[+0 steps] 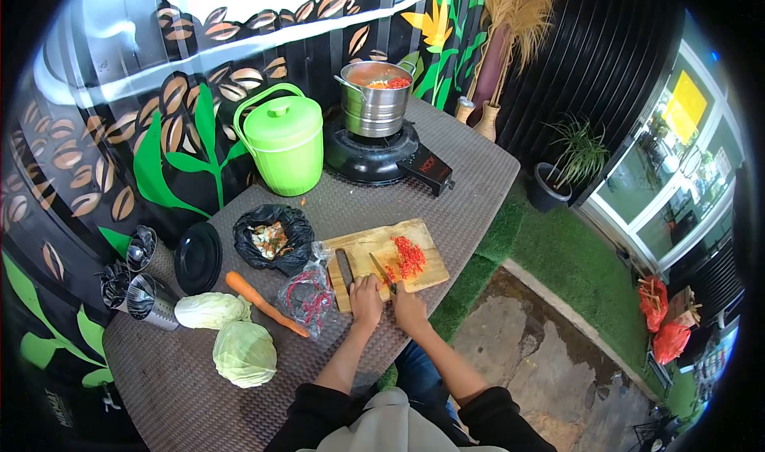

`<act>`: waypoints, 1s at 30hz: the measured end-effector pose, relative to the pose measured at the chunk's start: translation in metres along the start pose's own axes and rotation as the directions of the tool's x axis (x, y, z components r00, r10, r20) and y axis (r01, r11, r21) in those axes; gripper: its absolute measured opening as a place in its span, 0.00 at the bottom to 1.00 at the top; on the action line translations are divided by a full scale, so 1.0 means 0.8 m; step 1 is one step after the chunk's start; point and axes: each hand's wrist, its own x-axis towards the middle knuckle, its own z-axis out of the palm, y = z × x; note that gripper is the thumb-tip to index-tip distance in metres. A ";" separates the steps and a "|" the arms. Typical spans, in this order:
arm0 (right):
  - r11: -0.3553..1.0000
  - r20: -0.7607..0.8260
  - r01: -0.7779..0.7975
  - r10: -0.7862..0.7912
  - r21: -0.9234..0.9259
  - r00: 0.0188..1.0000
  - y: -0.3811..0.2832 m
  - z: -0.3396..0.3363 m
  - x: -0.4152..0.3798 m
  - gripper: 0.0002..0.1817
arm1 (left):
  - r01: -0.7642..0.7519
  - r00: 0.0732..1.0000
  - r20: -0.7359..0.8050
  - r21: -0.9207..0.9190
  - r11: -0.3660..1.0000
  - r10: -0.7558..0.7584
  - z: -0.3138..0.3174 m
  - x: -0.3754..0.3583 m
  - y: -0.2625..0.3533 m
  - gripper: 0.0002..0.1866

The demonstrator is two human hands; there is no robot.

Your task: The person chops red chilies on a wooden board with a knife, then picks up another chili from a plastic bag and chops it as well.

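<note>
Nearest the camera, a grey garment (398, 422) and black sleeves (498, 422) frame the forearms, the right hand (411, 312) closed around a knife (378, 266) over the wooden board (435, 269), the left hand (366, 299) bent-fingered at the board's near edge, its grip impossible to tell. Chopped red pieces (410, 257) lie just beside the blade; outward come a clear plastic bag (305, 299), a carrot (259, 299), two cabbages (245, 355) and, at the far side, a pot (375, 109) on a stove (358, 159).

Wooden board (434, 269) – glossy metal pot (374, 111)
</note>
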 end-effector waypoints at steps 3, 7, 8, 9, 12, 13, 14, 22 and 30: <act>0.999 -0.004 0.026 -0.026 -0.025 1.000 0.000 0.012 0.015 0.16 | -0.005 1.000 0.020 0.033 0.999 0.004 0.002 -0.001 -0.002 0.07; 0.996 0.040 0.079 -0.078 -0.028 0.996 0.001 -0.005 0.027 0.17 | -0.010 1.000 -0.004 0.022 1.000 0.010 0.004 -0.001 -0.006 0.05; 0.996 0.033 0.086 -0.085 -0.012 0.996 0.002 -0.007 0.020 0.16 | -0.002 1.000 -0.004 -0.008 1.000 0.002 0.004 -0.002 -0.007 0.05; 0.996 0.025 0.091 -0.091 0.002 0.995 0.003 -0.007 0.015 0.16 | 0.005 1.000 -0.004 -0.039 0.999 -0.005 0.005 -0.001 -0.008 0.05; 1.000 -0.033 0.010 -0.009 0.028 0.999 -0.003 0.013 -0.001 0.16 | 0.026 0.999 -0.028 -0.019 0.999 -0.027 0.009 -0.001 -0.007 0.05; 0.999 -0.027 0.004 -0.003 0.040 1.000 -0.003 0.015 0.001 0.17 | 0.027 0.999 -0.028 -0.020 0.999 -0.028 0.010 0.000 -0.007 0.05; 0.999 -0.025 0.005 -0.004 0.039 1.000 -0.004 0.011 0.006 0.17 | 0.025 0.999 -0.021 -0.023 0.999 -0.025 0.008 0.001 -0.007 0.05; 0.995 0.013 0.004 -0.006 0.097 1.000 0.004 0.004 -0.013 0.18 | 0.024 1.000 -0.013 -0.041 0.999 -0.025 0.003 0.001 -0.004 0.05; 0.996 0.040 0.016 -0.020 0.092 0.999 -0.002 -0.003 0.009 0.16 | -0.015 1.000 -0.015 0.020 1.000 0.016 0.002 0.000 -0.001 0.06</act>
